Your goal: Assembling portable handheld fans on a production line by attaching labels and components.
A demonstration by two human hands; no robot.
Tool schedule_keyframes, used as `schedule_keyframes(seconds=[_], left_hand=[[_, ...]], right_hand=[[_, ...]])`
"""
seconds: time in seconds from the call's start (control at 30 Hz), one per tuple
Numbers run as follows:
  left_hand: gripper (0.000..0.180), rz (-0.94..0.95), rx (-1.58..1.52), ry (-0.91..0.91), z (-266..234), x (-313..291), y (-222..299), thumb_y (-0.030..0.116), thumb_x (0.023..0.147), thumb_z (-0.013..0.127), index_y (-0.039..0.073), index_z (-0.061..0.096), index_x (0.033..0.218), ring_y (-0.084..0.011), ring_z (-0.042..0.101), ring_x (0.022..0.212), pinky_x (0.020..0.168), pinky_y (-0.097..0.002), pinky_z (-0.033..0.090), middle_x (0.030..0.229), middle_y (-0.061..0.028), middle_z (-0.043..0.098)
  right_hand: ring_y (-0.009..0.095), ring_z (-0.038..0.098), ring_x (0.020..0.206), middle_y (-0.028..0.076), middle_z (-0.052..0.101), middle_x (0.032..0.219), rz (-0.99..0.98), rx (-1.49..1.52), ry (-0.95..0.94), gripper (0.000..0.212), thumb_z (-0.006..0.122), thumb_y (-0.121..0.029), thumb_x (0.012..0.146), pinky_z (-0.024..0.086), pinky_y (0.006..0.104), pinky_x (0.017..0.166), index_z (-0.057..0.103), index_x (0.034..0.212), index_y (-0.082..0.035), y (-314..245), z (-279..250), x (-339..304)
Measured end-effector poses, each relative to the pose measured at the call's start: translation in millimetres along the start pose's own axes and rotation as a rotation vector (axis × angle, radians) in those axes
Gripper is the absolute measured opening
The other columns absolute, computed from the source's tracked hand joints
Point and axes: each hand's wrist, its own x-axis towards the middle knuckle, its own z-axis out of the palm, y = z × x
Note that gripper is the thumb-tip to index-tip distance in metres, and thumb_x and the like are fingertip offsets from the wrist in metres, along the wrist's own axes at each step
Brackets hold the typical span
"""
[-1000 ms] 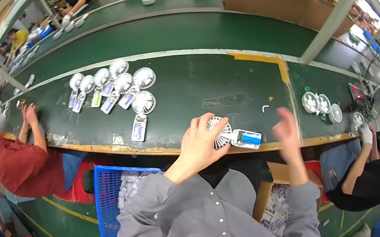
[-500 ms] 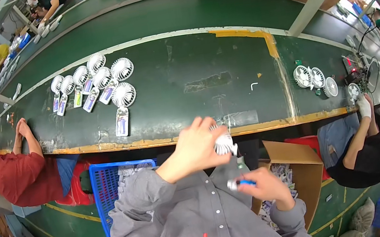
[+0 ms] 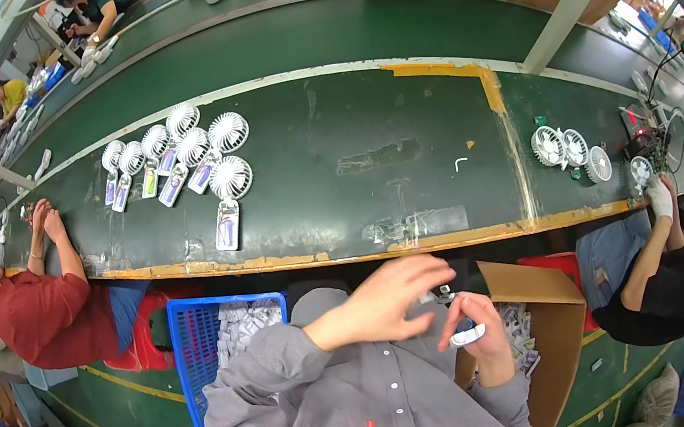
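Observation:
My left hand (image 3: 384,301) is just in front of the table's front edge, palm down. Its fingers are stretched out and its thumb stands apart; a bit of white shows beyond them, too covered to name. Close to its right, my right hand (image 3: 485,339) has thumb and fingers closed on a small white and blue piece (image 3: 468,336), whose kind I cannot make out. A small dark and light part (image 3: 445,292) shows between the two hands. On the table at left lie several white handheld fans (image 3: 229,178) with labelled handles.
A blue crate (image 3: 191,365) with white pieces and a cardboard box (image 3: 552,332) with packets flank me below the table (image 3: 314,209). White fan heads (image 3: 548,145) lie at right. Co-workers sit left and right. A green conveyor belt (image 3: 259,42) runs behind.
My left hand has come down off the table edge toward my body; the white fan head it held no longer shows. My right hand has turned upward, closer to the left.

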Motion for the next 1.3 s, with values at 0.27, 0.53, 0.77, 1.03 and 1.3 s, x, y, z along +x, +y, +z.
schedule_keyframes(seconds=[0.27,0.53,0.77,1.03,1.3], left_hand=[[0.038,0.014,-0.367,0.011,23.4,1.1,12.0,0.005,0.079,0.062,0.004,0.061,0.117,-0.0299,0.063,0.088,0.076,-0.0369,0.051,0.098,-0.012,0.063],[0.028,0.049,0.055,-0.042,19.3,-7.8,20.3,0.01,0.078,0.065,0.005,0.061,0.106,-0.0264,0.063,0.088,0.073,-0.035,0.054,0.1,-0.0073,0.063],[0.021,-0.381,-0.543,-0.221,4.4,-10.6,24.6,0.011,0.082,0.063,0.002,0.054,0.099,-0.0189,0.062,0.063,0.057,-0.0316,0.047,0.078,-0.0097,0.064],[0.015,-0.71,-0.862,-0.286,3.3,-7.0,16.9,0.008,0.092,0.064,0.005,0.05,0.098,-0.009,0.058,0.092,0.074,-0.0243,0.05,0.096,-0.0037,0.063],[0.015,-0.851,-0.924,-0.46,-4.5,-5.1,29.4,0.003,0.088,0.068,0.003,0.054,0.095,-0.0066,0.061,0.081,0.068,-0.0196,0.047,0.091,-0.003,0.066]], right_hand=[[0.029,0.069,0.071,0.018,0.067,0.076,-0.029,-0.253,-0.052,0.036,0.044,-0.024,0.1,0.055,0.0345,0.068,0.06,0.085,0.005,-7.3,4.2,-12.5],[0.012,0.065,0.079,0.005,0.062,0.088,0.131,-0.485,0.091,0.02,0.043,-0.011,0.1,0.052,0.0259,0.071,0.057,0.104,0.004,-7.0,24.3,-19.1],[0.013,0.061,0.07,0.006,0.064,0.076,0.012,-0.858,-0.017,0.018,0.05,-0.012,0.096,0.046,0.0285,0.062,0.057,0.106,0.002,-12.2,15.7,-11.9],[0.029,0.062,0.066,0.014,0.061,0.074,-0.156,-1.128,-0.156,0.015,0.052,-0.015,0.094,0.045,0.0384,0.056,0.055,0.102,-0.003,-39.3,37.1,-2.5],[0.036,0.06,0.065,0.016,0.061,0.069,-0.138,-1.132,-0.345,0.016,0.051,-0.018,0.091,0.043,0.0448,0.058,0.058,0.096,-0.005,-45.1,38.2,-16.4]])
